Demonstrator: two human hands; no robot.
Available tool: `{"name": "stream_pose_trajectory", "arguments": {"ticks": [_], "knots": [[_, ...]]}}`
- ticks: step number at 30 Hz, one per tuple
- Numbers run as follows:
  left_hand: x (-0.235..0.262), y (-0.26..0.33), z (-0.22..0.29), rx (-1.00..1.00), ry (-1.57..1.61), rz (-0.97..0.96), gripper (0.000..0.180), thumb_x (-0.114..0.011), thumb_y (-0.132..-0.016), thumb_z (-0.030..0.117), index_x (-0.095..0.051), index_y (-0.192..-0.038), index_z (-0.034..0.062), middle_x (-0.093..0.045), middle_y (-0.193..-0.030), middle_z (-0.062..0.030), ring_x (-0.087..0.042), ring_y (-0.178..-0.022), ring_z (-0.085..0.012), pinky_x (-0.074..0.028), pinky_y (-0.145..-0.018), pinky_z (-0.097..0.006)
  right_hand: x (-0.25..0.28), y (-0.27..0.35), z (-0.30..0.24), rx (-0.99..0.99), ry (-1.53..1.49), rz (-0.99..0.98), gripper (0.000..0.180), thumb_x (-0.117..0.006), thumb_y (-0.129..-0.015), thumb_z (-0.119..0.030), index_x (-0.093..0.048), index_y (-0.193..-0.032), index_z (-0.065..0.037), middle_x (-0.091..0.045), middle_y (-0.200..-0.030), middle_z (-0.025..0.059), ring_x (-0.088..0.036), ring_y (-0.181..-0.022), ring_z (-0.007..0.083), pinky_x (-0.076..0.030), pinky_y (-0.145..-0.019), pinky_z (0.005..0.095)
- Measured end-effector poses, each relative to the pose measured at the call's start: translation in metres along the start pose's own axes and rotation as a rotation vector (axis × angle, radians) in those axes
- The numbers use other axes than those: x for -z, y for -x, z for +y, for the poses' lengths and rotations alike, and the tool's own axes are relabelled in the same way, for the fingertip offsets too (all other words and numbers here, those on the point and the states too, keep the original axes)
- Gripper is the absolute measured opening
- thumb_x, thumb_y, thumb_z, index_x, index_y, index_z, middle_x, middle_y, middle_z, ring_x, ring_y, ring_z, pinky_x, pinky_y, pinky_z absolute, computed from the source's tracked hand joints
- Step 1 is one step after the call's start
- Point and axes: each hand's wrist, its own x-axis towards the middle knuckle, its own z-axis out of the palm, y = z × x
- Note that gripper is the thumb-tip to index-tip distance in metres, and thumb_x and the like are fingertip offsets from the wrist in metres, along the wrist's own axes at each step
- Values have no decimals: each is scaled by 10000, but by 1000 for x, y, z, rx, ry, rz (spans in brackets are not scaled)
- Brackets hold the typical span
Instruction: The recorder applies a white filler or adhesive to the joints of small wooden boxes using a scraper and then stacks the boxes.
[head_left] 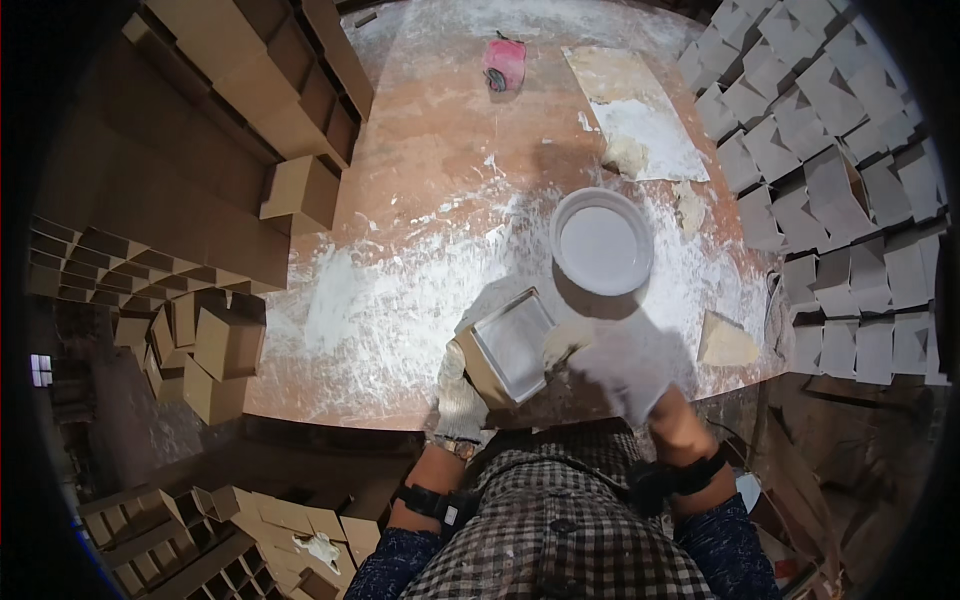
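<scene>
A small cardboard box [513, 345] with a white-coated upper face stands tilted near the table's front edge. My left hand [458, 395], in a whitish knitted glove, grips its left side. Beside the box's right edge is a yellowish sponge-like piece [567, 342], held at the fingertips of my gloved right hand [625, 368]. Motion blurs that hand, and its fingers are hard to separate. Just beyond the hands sits a round white tub [602, 243] with white stuff inside.
White smears cover the brown table [400, 180]. Stacked brown boxes [300, 195] line the left; rows of white-faced boxes [800, 120] rise at the right. A pink cloth [506, 65], a white-smeared sheet [650, 120] and a yellowish foam piece [727, 342] lie on the table.
</scene>
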Motion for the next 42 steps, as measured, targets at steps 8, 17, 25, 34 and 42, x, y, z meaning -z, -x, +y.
{"name": "stream_pose_trajectory", "arguments": {"ticks": [8, 17, 25, 34, 42], "knots": [[-17, 9, 24, 95, 229, 37, 710, -449, -993, 557, -366, -1465, 33, -461, -1439, -188, -495, -1297, -345, -453, -1068, -514, 12, 5, 17, -218, -495, 358, 343, -570, -839, -96, -613, -1146, 50, -643, -1209, 194, -622, -1124, 286, -477, -992, 369], [-5, 2, 5, 47, 297, 40, 653, -451, -1006, 521, -385, -1463, 60, -462, -1446, -177, -497, -1294, -333, -454, -1072, -505, -37, -23, 23, -347, -237, 147, 411, -591, -789, -82, -581, -1195, -14, -612, -1222, 193, -575, -1176, 359, -474, -973, 379], [-14, 8, 18, 38, 292, 13, 660, -466, -995, 526, -386, -1459, 63, -472, -1431, -165, -496, -1297, -321, -466, -1064, -495, -53, 70, 7, -178, -277, 181, 519, -643, -808, 1, -547, -1317, -29, -613, -1248, 160, -590, -1178, 311, -477, -995, 345], [-39, 11, 18, 68, 341, 107, 617, -525, -997, 470, -439, -1418, 27, -525, -1381, -174, -563, -1218, -320, -519, -994, -449, -95, 47, 17, -268, 108, 510, 597, -698, -680, -120, -595, -1259, -16, -621, -1120, 221, -606, -997, 417, -478, -914, 470], [-43, 11, 24, 113, 332, 2, 581, -500, -1014, 443, -446, -1407, 18, -555, -1339, -172, -581, -1189, -302, -508, -1002, -444, -104, 48, -38, -39, 222, 517, 418, -662, -748, -70, -635, -1165, -50, -641, -1120, 175, -649, -948, 394, -536, -754, 445]]}}
